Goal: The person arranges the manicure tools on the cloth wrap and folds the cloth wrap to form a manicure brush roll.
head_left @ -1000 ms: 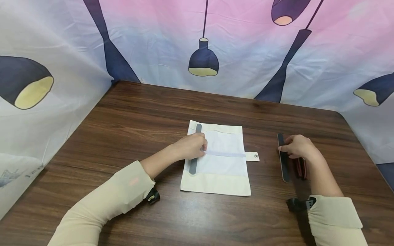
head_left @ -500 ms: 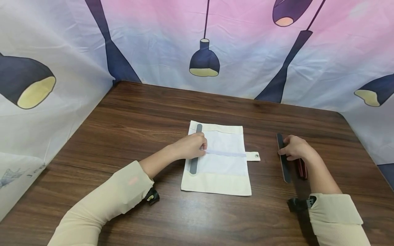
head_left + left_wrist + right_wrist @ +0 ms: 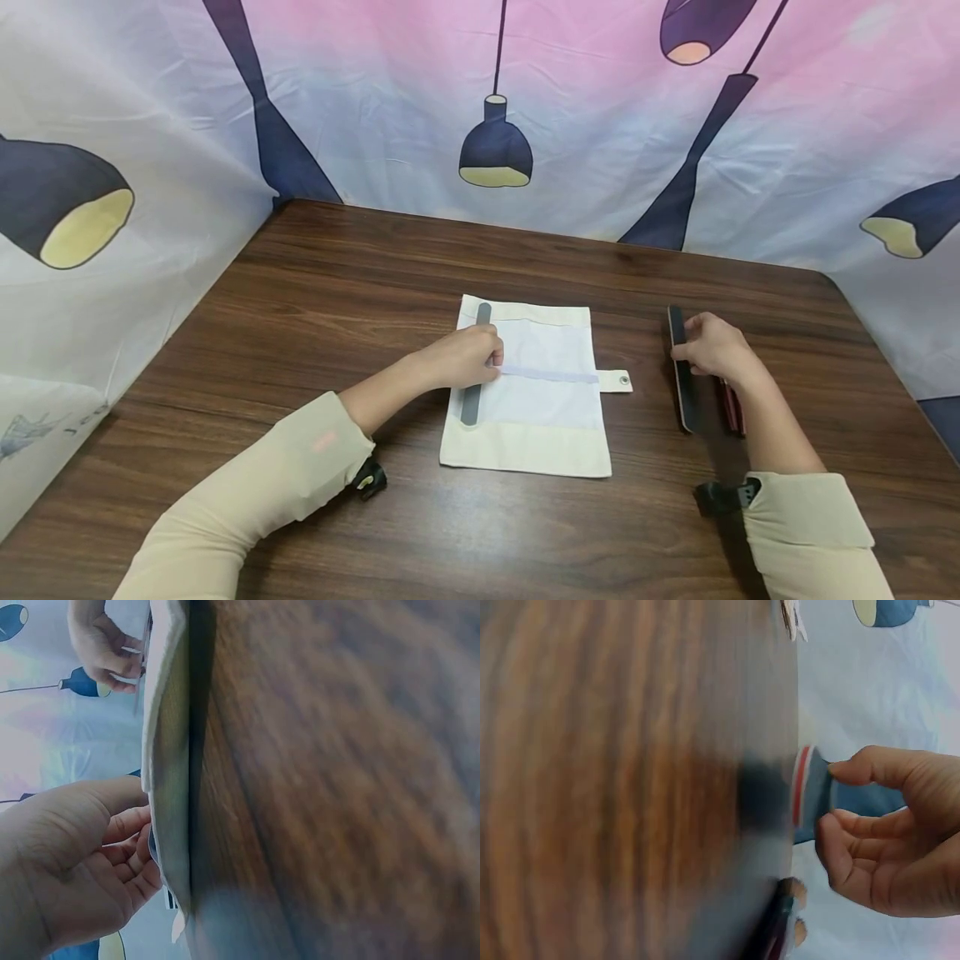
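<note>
In the head view a white cloth pouch (image 3: 536,450) lies spread flat, with a pale band across its middle. A grey nail file (image 3: 471,406) lies lengthwise near its left edge, partly hidden by my left hand (image 3: 463,357), whose curled fingers grip it at the band. To the right, my right hand (image 3: 716,347) pinches a black nail file (image 3: 684,402) by its side. The right wrist view shows that file's end (image 3: 821,787), with a red stripe, between thumb and fingers, raised over the table.
Slim dark red items (image 3: 731,408) lie beside my right wrist, partly covered by it. The pouch's snap strap (image 3: 615,381) sticks out to the right. Dark wood table (image 3: 360,275) surrounds everything, with lamp-patterned cloth (image 3: 405,125) hanging at the back and sides.
My right hand has lifted the black nail file and shifted it slightly away from me and to the left. My left hand, the grey nail file and the pouch have stayed put.
</note>
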{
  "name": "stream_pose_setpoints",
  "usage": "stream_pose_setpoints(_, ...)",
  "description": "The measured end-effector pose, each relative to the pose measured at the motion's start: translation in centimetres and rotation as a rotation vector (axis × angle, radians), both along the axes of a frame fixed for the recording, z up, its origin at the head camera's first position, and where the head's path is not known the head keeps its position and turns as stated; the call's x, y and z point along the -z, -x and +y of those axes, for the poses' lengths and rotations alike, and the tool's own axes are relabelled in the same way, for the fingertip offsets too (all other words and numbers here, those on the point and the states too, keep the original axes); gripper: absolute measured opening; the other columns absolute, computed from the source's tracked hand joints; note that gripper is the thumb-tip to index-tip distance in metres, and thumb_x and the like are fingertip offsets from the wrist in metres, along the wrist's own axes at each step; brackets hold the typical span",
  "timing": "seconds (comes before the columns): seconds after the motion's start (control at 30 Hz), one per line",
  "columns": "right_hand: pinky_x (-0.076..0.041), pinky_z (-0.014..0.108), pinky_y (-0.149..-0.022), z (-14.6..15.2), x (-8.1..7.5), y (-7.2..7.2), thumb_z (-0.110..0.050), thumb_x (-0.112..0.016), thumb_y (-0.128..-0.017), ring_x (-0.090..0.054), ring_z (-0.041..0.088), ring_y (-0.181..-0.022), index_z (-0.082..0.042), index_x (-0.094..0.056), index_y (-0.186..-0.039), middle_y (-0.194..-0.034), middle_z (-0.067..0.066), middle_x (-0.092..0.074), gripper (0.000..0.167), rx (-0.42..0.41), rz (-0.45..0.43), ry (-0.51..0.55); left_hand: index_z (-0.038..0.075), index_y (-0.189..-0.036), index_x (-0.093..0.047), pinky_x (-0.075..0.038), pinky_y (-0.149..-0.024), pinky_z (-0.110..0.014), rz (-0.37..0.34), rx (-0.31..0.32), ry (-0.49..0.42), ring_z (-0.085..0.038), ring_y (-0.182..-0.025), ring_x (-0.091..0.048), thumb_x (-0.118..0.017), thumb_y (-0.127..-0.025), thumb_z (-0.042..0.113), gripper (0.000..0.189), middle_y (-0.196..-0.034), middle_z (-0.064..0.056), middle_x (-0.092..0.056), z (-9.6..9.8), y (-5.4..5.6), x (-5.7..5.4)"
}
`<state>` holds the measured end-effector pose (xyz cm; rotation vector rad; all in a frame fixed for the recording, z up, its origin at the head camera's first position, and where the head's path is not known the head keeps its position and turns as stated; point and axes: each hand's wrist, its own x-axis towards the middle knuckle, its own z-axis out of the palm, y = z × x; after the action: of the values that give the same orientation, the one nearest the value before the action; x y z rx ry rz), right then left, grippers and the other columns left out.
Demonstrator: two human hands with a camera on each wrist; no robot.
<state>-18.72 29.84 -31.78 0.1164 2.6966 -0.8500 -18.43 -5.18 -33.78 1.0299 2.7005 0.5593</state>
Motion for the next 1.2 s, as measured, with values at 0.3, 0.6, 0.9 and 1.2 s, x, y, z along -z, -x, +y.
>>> stream_pose_setpoints(0.3, -0.051, 0.040, -0.069, -3.1, -2.2, 0.9, -0.018, -0.058, -0.086, -0.059, 0.032, -0.081, 0.004, -0.029, -0.136, -0.099, 0.017, -0.047, 0.061, 0.047, 0.182, 0.062, 0.005, -0.079, -0.063, -0.039, -0.061, -0.025, -0.015, -0.002, -0.020, -0.015, -0.071, -0.045, -0.067, -0.082, 0.009, 0.006, -0.078, -0.001, -0.049, -0.2, 0.2, 0.3)
stream_pose_setpoints(0.6, -0.053, 0.036, -0.069, -6.6, -3.7, 2.5, -0.018, -0.059, -0.087, -0.058, 0.030, -0.082, 0.000, -0.027, -0.137, -0.097, 0.012, -0.046, 0.062, 0.124, 0.290, 0.232, 0.007, -0.077, -0.063, -0.038, -0.061, -0.024, -0.026, 0.002, -0.060, -0.014, -0.070, -0.045, -0.067, -0.082, 0.011, 0.008, -0.076, 0.000, -0.049, -0.1, 0.7, 0.8)
stream_pose_setpoints(0.9, -0.053, 0.030, -0.066, -11.0, -4.0, 3.9, -0.013, -0.061, -0.086, -0.059, 0.018, -0.070, -0.006, -0.031, -0.135, -0.090, 0.007, -0.049, 0.058, 0.203, 0.408, 0.360, 0.007, -0.077, -0.062, -0.038, -0.061, -0.025, -0.034, -0.002, -0.069, -0.015, -0.070, -0.045, -0.066, -0.082, 0.011, 0.007, -0.076, 0.000, -0.048, -0.1, 0.6, 0.8)
stream_pose_setpoints(1.2, -0.053, 0.036, -0.068, -14.1, -2.4, 4.3, -0.007, -0.064, -0.083, -0.060, 0.021, -0.073, -0.008, -0.036, -0.128, -0.086, 0.007, -0.049, 0.054, 0.212, 0.448, 0.464, 0.008, -0.078, -0.062, -0.038, -0.061, -0.025, -0.032, -0.007, -0.065, -0.014, -0.070, -0.045, -0.066, -0.082, 0.012, 0.007, -0.077, 0.000, -0.048, 0.0, 0.6, 0.8)
